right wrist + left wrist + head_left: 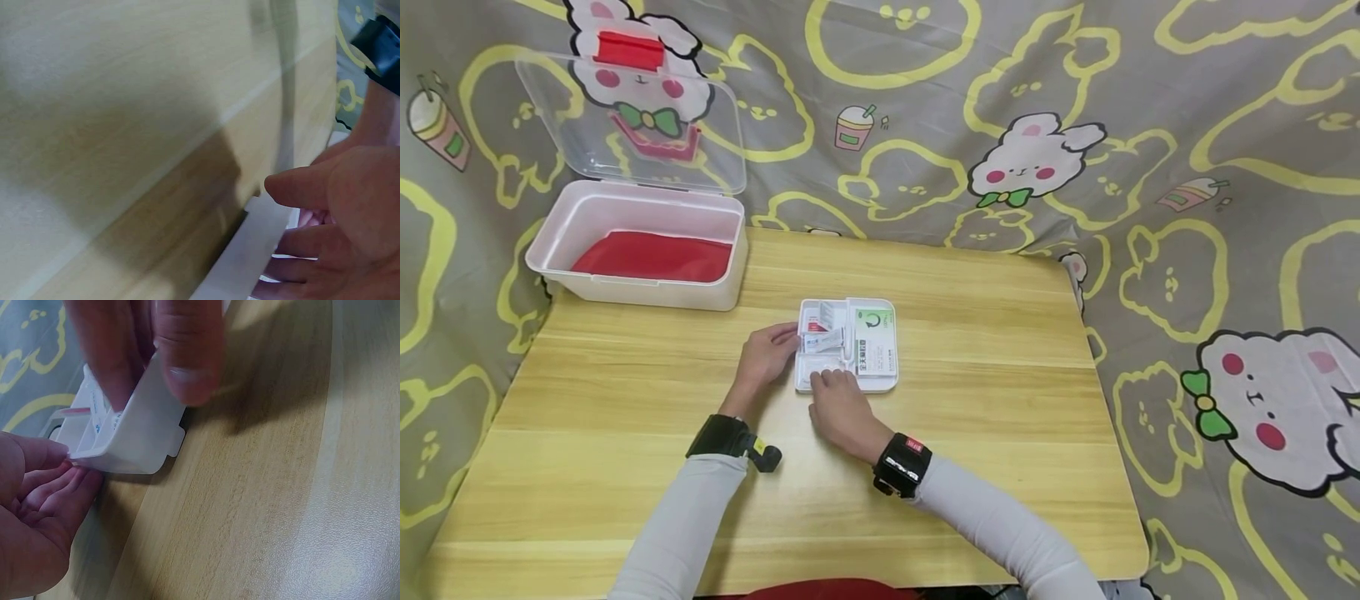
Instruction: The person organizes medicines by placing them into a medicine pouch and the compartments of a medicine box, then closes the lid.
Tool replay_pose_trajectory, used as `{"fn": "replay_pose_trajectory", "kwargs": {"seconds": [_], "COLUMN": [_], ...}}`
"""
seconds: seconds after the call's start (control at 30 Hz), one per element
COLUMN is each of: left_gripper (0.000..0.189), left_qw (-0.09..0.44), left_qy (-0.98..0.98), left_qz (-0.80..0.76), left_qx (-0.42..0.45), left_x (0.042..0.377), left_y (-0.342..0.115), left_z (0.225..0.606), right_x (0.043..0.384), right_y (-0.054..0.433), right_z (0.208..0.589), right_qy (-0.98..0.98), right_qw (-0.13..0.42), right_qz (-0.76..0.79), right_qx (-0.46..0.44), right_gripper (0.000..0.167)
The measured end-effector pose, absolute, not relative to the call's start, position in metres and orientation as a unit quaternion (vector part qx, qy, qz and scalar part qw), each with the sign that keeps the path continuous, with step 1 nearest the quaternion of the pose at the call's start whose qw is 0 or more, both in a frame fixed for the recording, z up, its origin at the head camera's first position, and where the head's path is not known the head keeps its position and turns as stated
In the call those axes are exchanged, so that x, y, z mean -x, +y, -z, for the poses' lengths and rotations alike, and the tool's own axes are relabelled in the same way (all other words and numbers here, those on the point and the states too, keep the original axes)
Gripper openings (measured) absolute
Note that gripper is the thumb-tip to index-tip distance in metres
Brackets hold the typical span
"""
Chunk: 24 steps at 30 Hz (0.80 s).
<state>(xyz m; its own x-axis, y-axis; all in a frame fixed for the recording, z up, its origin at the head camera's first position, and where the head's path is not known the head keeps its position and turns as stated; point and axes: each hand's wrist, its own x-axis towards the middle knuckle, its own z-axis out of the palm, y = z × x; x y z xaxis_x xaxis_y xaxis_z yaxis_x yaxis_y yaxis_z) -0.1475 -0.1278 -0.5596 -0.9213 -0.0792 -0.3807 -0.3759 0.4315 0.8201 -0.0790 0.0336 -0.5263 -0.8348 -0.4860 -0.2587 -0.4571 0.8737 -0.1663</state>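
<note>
A white compartment box (889, 386) lies on the table, with small printed packets (823, 342) in its left side and a green-and-white printed pack (876, 342) in its right side. My left hand (766, 357) pinches the box's left edge, thumb over the rim and fingers against the outside, as the left wrist view shows. My right hand (842, 408) is at the near left compartment. Its fingers reach over the front wall, while the thumb (294, 189) stays outside, apart from the fingers. Whatever the right fingertips touch inside is hidden.
A clear plastic bin (662, 293) with its lid (632, 125) raised stands at the table's back left, with something red (658, 257) inside. A patterned curtain (917, 108) closes off the back and sides of the wooden table (1000, 375).
</note>
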Motion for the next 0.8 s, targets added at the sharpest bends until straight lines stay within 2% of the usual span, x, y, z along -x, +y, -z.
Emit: {"fn": "replay_pose_trajectory", "kwargs": {"seconds": [0.13,0.57,0.8], "left_gripper": [0.043,0.043,0.044], "left_qw": [0.145,0.154,0.155], "left_qy": [0.837,0.839,0.842], "left_qz": [-0.511,-0.505,-0.502], "left_qx": [0.132,0.13,0.122], "left_x": [0.147,0.148,0.148], "left_y": [-0.127,-0.129,-0.127], "left_z": [0.56,0.563,0.56], "right_x": [0.076,0.075,0.073], "right_y": [0.033,0.046,0.058], "right_z": [0.529,0.535,0.533], "right_qy": [0.958,0.955,0.954], "right_qw": [0.15,0.108,0.068], "right_qz": [0.038,0.147,0.183], "right_qx": [0.241,0.232,0.226], "right_gripper": [0.053,0.046,0.041]}}
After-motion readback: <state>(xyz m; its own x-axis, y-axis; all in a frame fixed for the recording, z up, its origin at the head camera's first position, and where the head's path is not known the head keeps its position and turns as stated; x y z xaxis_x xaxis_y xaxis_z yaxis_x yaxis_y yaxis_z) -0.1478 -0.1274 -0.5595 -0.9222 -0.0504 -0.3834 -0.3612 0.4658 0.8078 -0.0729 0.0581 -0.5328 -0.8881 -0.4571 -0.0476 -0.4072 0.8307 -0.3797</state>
